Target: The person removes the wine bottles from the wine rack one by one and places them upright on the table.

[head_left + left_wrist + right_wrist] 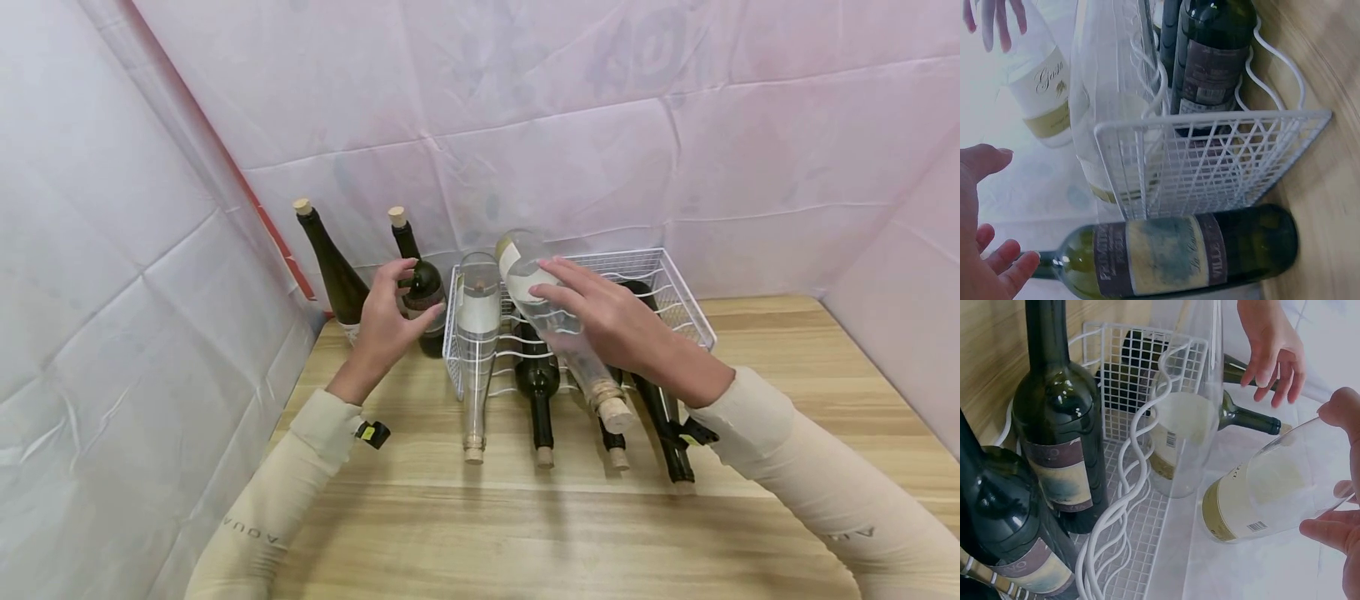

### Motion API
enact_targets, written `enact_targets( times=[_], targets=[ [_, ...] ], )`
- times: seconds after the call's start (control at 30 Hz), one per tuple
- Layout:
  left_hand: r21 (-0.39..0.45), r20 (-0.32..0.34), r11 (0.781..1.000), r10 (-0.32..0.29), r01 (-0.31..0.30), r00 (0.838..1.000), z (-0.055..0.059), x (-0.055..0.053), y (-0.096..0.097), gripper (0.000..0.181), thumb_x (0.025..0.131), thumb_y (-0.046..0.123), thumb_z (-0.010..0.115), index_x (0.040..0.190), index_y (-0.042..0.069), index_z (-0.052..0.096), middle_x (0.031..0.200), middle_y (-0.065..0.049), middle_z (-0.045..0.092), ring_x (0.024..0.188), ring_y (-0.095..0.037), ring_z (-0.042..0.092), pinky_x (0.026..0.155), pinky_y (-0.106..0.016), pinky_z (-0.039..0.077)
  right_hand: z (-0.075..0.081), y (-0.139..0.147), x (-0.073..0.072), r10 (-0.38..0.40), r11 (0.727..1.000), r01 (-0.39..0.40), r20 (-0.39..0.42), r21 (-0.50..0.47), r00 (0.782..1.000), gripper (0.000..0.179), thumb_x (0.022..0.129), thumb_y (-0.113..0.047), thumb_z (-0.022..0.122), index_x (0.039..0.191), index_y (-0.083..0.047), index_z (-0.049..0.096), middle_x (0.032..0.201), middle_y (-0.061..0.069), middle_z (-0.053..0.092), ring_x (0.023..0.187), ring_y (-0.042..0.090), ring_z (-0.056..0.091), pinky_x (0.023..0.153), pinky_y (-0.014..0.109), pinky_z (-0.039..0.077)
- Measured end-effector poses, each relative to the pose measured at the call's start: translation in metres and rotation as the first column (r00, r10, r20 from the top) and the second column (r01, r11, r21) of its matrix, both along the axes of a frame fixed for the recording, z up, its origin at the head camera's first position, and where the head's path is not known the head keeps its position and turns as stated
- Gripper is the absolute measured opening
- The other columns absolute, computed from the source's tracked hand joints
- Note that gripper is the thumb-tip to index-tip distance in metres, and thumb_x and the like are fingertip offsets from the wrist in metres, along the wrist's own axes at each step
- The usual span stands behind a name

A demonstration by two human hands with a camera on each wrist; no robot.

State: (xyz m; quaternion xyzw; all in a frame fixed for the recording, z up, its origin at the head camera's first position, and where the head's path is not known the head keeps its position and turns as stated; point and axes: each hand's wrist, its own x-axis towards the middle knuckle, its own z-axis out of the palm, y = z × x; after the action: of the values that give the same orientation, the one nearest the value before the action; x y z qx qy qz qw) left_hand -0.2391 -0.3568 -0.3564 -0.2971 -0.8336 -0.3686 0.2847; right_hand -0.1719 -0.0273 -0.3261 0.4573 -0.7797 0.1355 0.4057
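Note:
My right hand (618,321) grips a clear glass bottle (522,275) with a white-and-gold label, its corked neck tilted down towards me above the white wire rack (692,312). In the right wrist view, thumb and fingers hold this bottle (1257,497) around its narrower part. My left hand (386,321) has its fingers spread, holding nothing, beside a standing corked green wine bottle (426,287). That same wine bottle (1166,256) shows a pale label in the left wrist view. Another clear bottle (477,312) lies in the rack's upper level at the left, cork towards me.
Several dark wine bottles, one of them in the middle (538,379), lie lower in the rack with necks jutting out in front. A taller green bottle (330,267) stands at the far left. White sheeting (555,150) hangs behind the wooden table (480,533).

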Motion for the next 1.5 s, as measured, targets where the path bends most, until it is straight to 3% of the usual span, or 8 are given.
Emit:
enact_targets(
  times=[0.13,0.47,0.57,0.77,0.9,1.07,1.3,1.5],
  targets=[
    [-0.037,-0.032,0.999,-0.024,0.022,0.999,0.005,0.004,0.007,0.078,0.083,0.013,0.088,0.146,-0.004,0.045,0.143,-0.023,0.052,0.127,-0.037,0.058,0.102,-0.048,0.058,0.003,-0.001,0.002,0.005,1.0,-0.005,0.02,-0.02,1.0,0.054,0.078,-0.013,0.085,0.127,0.002,0.067,0.138,0.031,0.063,0.125,0.048,0.064,0.103,0.055,0.056],
    [-0.149,-0.168,0.986,-0.102,0.077,0.98,0.013,0.008,0.022,0.082,0.081,0.014,0.089,0.147,-0.006,0.043,0.145,-0.026,0.053,0.134,-0.037,0.055,0.103,-0.047,0.057,0.007,0.0,0.005,0.043,0.995,-0.032,0.124,-0.09,0.991,0.065,0.073,-0.004,0.087,0.133,0.002,0.063,0.145,0.028,0.059,0.129,0.046,0.062,0.107,0.053,0.054],
    [-0.177,-0.193,0.98,-0.123,0.089,0.973,0.015,0.008,0.027,0.085,0.081,0.016,0.09,0.147,-0.005,0.042,0.146,-0.026,0.053,0.137,-0.037,0.052,0.11,-0.047,0.053,0.008,-0.003,0.002,0.06,0.992,-0.049,0.089,-0.118,0.994,0.06,0.076,-0.012,0.087,0.129,0.002,0.065,0.139,0.029,0.063,0.12,0.045,0.067,0.101,0.051,0.058],
    [-0.197,-0.216,0.97,-0.182,0.14,0.959,0.02,0.009,0.034,0.087,0.078,0.018,0.092,0.147,-0.006,0.043,0.147,-0.023,0.052,0.14,-0.036,0.049,0.121,-0.045,0.043,0.011,-0.01,-0.004,0.096,0.981,-0.1,-0.03,-0.168,0.995,0.048,0.093,-0.035,0.073,0.12,0.004,0.067,0.123,0.03,0.069,0.103,0.043,0.073,0.084,0.051,0.063],
    [-0.21,-0.226,0.964,-0.21,0.163,0.951,0.022,0.011,0.037,0.089,0.077,0.018,0.093,0.147,-0.005,0.042,0.148,-0.022,0.051,0.14,-0.035,0.049,0.122,-0.043,0.041,0.012,-0.012,-0.002,0.082,0.982,-0.085,-0.025,-0.171,0.996,0.051,0.088,-0.032,0.078,0.122,0.004,0.066,0.124,0.03,0.069,0.103,0.043,0.073,0.082,0.05,0.064],
    [-0.24,-0.237,0.953,-0.242,0.185,0.941,0.025,0.013,0.041,0.09,0.077,0.019,0.093,0.148,-0.006,0.042,0.149,-0.023,0.051,0.14,-0.036,0.049,0.123,-0.042,0.042,0.012,-0.011,0.002,0.1,0.977,-0.092,0.028,-0.193,0.995,0.056,0.083,-0.026,0.082,0.127,0.004,0.063,0.128,0.029,0.068,0.105,0.042,0.073,0.09,0.048,0.063],
    [-0.275,-0.246,0.943,-0.258,0.188,0.934,0.029,0.017,0.046,0.09,0.077,0.021,0.093,0.147,-0.005,0.043,0.149,-0.024,0.051,0.139,-0.036,0.05,0.118,-0.042,0.046,0.012,-0.015,0.003,0.205,0.947,-0.183,0.055,-0.265,0.977,0.052,0.088,-0.026,0.079,0.125,0.006,0.064,0.129,0.031,0.066,0.108,0.045,0.071,0.113,0.021,0.049],
    [-0.289,-0.273,0.935,-0.288,0.207,0.918,0.03,0.021,0.05,0.088,0.076,0.02,0.093,0.146,-0.003,0.044,0.148,-0.022,0.053,0.137,-0.035,0.051,0.116,-0.042,0.048,0.014,-0.02,0.006,0.222,0.931,-0.196,0.051,-0.307,0.974,0.048,0.087,-0.023,0.079,0.123,0.006,0.065,0.127,0.031,0.068,0.103,0.044,0.073,0.103,0.02,0.055]
  ],
)
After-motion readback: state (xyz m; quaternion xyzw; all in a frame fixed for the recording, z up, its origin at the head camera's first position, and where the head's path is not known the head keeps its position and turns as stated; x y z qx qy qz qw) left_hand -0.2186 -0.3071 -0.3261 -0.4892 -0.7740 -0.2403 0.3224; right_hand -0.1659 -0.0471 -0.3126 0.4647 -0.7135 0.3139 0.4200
